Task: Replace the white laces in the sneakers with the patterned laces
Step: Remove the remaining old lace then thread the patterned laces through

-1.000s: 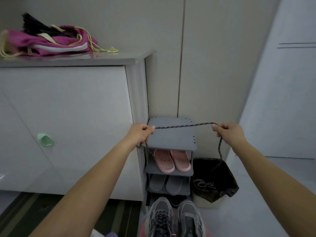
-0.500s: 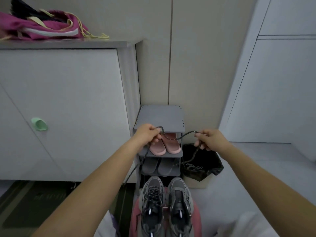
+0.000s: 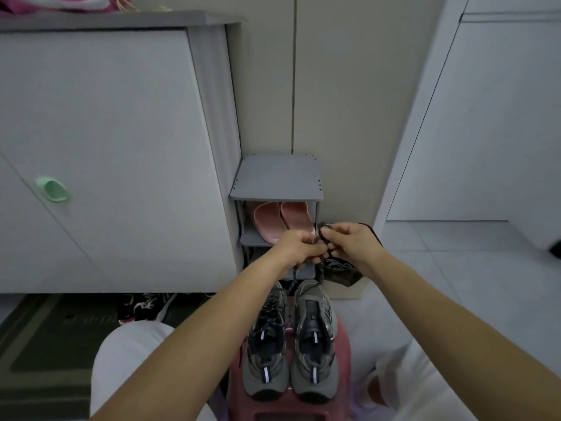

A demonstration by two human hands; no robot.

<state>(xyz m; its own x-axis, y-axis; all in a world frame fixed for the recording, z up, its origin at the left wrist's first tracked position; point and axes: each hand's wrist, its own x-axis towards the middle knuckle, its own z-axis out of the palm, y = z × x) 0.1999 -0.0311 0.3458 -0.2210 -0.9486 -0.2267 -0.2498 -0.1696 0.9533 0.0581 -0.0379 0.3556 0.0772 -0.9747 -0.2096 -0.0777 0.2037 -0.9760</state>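
Note:
Two grey sneakers stand side by side on a pink stool (image 3: 341,360) between my knees: the left sneaker (image 3: 264,350) is laced with a dark patterned lace, the right sneaker (image 3: 314,344) shows no lace across its tongue. Above their toes I hold a dark patterned lace (image 3: 319,238) bunched between both hands. My left hand (image 3: 299,249) and my right hand (image 3: 349,243) are touching, each closed on the lace. Two loose ends (image 3: 293,279) hang down toward the sneakers.
A grey shoe rack (image 3: 276,180) with pink slippers (image 3: 282,220) stands ahead against the wall. A dark bag (image 3: 341,273) sits to its right. A white cabinet (image 3: 106,147) with a green handle fills the left. A dark mat (image 3: 54,329) and black shoes lie lower left.
My hands were wide apart with the lace stretched taut; they have come together in front of the rack, folding the lace. The view has tilted down onto the sneakers.

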